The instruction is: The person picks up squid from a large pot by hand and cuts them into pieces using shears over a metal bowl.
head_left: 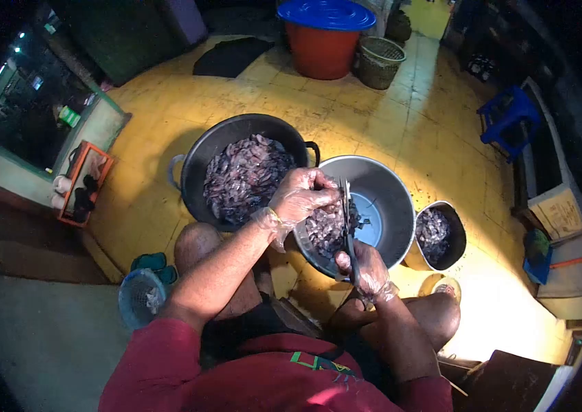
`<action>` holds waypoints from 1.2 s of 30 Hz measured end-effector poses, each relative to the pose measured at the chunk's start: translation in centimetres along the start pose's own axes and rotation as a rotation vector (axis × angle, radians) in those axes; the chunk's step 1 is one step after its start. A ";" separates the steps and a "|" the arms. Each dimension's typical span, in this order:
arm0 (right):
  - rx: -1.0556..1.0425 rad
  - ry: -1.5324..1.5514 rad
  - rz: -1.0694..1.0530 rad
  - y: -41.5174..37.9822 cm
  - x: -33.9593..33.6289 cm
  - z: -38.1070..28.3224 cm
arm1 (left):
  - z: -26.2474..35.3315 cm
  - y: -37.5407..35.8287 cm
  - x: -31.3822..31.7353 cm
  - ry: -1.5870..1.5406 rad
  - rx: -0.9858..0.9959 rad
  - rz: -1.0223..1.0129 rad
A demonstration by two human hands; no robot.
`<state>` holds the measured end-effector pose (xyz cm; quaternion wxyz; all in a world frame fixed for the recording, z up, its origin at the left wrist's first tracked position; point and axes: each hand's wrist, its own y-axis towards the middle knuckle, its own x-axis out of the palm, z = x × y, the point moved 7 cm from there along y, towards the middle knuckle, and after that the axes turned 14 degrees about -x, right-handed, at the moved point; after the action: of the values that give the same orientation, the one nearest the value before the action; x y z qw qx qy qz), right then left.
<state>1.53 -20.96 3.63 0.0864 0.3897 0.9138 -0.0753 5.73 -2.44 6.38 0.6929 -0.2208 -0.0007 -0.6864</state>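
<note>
Over the grey basin (393, 196), my left hand (303, 199), in a clear plastic glove, pinches something small and dark beside the blades of the scissors (347, 220). My right hand (365, 268), gloved too, is closed round the scissors' handles, and the blades point away from me. Small dark, wet pieces (324, 230) lie in the left part of the basin. A large black tub (219, 134) at the left holds a heap of similar dark pieces (250, 172). What exactly my left fingers hold is too small to make out.
A smaller container (461, 237) with dark pieces stands right of the basin. Left of my leg is a blue basket (129, 302) near green sandals (150, 262). Farther off are a red tub (322, 51) with a blue lid, a woven basket (379, 65) and a blue stool (511, 120).
</note>
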 end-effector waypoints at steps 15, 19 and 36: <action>0.010 -0.441 -0.053 1.3 -0.3 -0.8 | 1.0 -0.5 -1.8 0.582 0.132 0.079; -0.031 -0.448 0.027 0.6 0.2 0.6 | -0.3 -0.4 -1.5 0.730 0.128 0.157; 0.070 0.067 0.437 4.4 -4.5 8.0 | -2.6 6.2 -10.1 0.959 0.061 0.230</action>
<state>8.59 -22.75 -3.45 0.0566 0.5833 0.8070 -0.0732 10.32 6.11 -0.92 0.6927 0.1414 0.3226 -0.6293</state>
